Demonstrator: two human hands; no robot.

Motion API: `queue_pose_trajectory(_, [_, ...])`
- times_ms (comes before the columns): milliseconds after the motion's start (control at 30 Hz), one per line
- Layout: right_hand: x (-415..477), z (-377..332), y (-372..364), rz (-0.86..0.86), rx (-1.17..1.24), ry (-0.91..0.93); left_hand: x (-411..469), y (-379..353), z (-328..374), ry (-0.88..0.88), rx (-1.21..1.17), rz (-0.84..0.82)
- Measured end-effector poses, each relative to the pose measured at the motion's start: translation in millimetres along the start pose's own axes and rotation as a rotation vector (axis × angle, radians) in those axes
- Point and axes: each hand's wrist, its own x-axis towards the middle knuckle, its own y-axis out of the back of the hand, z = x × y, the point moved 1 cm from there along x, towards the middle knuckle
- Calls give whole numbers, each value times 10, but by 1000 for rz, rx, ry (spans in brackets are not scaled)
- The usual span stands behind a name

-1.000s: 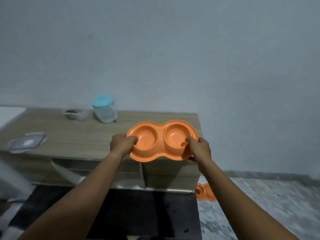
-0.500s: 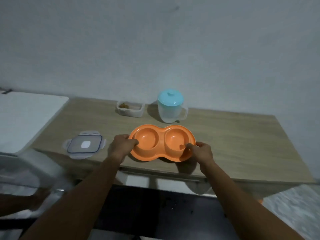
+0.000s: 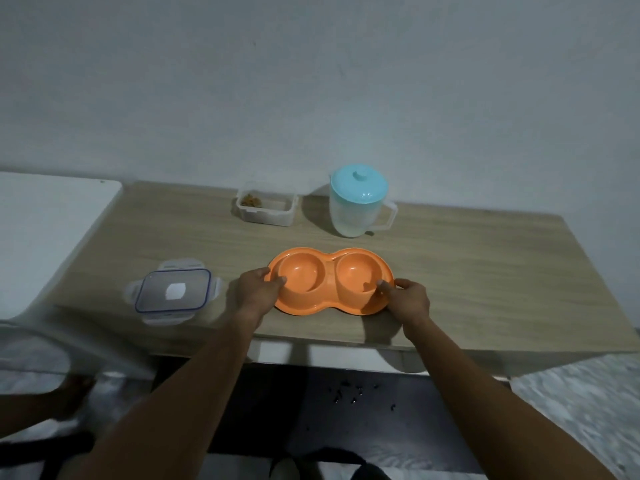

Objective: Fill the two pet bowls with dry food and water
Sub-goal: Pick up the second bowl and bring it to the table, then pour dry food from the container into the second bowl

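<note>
An orange double bowl (image 3: 330, 280) sits on the wooden table (image 3: 467, 271), close to the front edge. It has two round cups side by side, and both cups look empty.

The left hand (image 3: 258, 289) holds the left end of the bowl. Its thumb lies over the rim and the other fingers are tucked at the side. So the left grip is closed on the bowl.

The right hand (image 3: 408, 299) holds the right end in the same way. Its thumb rests on the rim by the right cup. The right grip is closed on the bowl too.

Behind the bowl, near the wall, stands a clear jug (image 3: 356, 202) with a light blue lid. Its handle points to the right. You cannot tell how much water is in it.

To the left of the jug is a small open box (image 3: 266, 204). Some brown dry food (image 3: 251, 200) lies in its left part. The box and the jug stand near each other but do not touch.

A clear lid (image 3: 173, 291) with a blue edge lies flat on the table, to the left of the left hand. It is near the front edge.

At the far left is a white top (image 3: 45, 230), right beside the table. The floor under the table is dark, with little dark bits (image 3: 349, 396) scattered on it.
</note>
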Motion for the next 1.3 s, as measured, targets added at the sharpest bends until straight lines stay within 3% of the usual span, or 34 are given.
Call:
queue_pose_trajectory(300, [-41,-62,-198,-73,-66,42,20,198,-2,-18,86,3])
queue_pose_trajectory(400, [-141,-172,-311,-10,-129,56,130,298,-33,-44,123,-48])
queue_pose_trajectory(533, [-208,-527,-584,181,-270,267,430,488,42,-192,203,-50])
queue_pose_trajectory(667, [-209,-986,-1167,34,-195,382,850,641,43,-375,507,-33])
queue_pose_trajectory(767, [-92,-1275,-1635,-43,-126,313,1166,701,-36,-401,838,-153])
queue_pose_trajectory(833, [77,-1405,-1896,-57,-89,262,1319,722,-38,-392,932,-234])
queue_pose_trajectory(1133, [669,-1649,-2371,-65,-81,3,1470,739,-62,-422,957,-293])
queue_pose_trajectory(1300, [495,-1676,-2344,-132,118,-104,1452,751,-21,-415,936,-318])
